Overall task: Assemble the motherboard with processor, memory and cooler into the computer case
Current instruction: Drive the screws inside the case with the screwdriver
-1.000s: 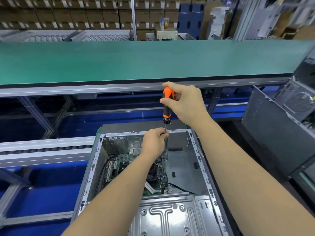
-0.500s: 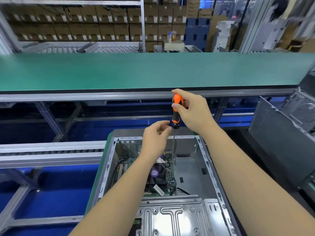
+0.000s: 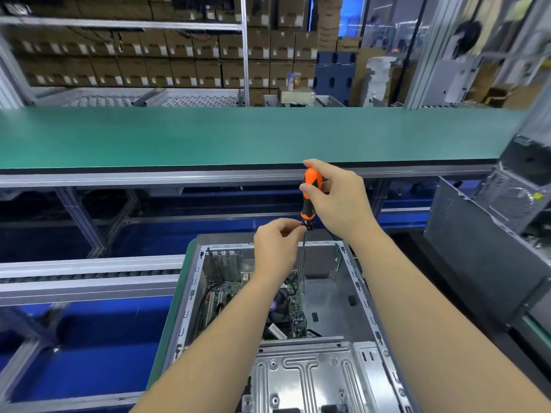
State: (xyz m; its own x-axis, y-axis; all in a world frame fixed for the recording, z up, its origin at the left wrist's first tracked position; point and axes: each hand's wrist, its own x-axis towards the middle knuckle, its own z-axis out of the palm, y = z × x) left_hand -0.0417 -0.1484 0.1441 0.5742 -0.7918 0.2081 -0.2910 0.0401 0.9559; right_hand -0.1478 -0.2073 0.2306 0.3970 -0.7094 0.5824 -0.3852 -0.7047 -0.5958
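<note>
An open grey computer case (image 3: pixel 362 296) lies in front of me, with the green motherboard (image 3: pixel 217 302) and its dark cooler fan (image 3: pixel 280 305) inside. My right hand (image 3: pixel 340 201) grips the orange and black handle of a screwdriver (image 3: pixel 310 195) held upright over the case, its thin shaft reaching down to the board near the cooler. My left hand (image 3: pixel 275 245) pinches the black collar at the bottom of the handle with thumb and fingertips. My left forearm covers part of the board.
A long green conveyor belt (image 3: pixel 238 138) runs across behind the case. Roller rails (image 3: pixel 89 275) lie at the left over blue flooring. Another grey case (image 3: pixel 483 242) stands at the right. A metal drive bracket (image 3: pixel 310 377) covers the near end of the case. Shelves of cardboard boxes fill the background.
My left hand has slid up the shaft from low near the case to the collar under the handle. The view has tilted upward; the screwdriver stays upright.
</note>
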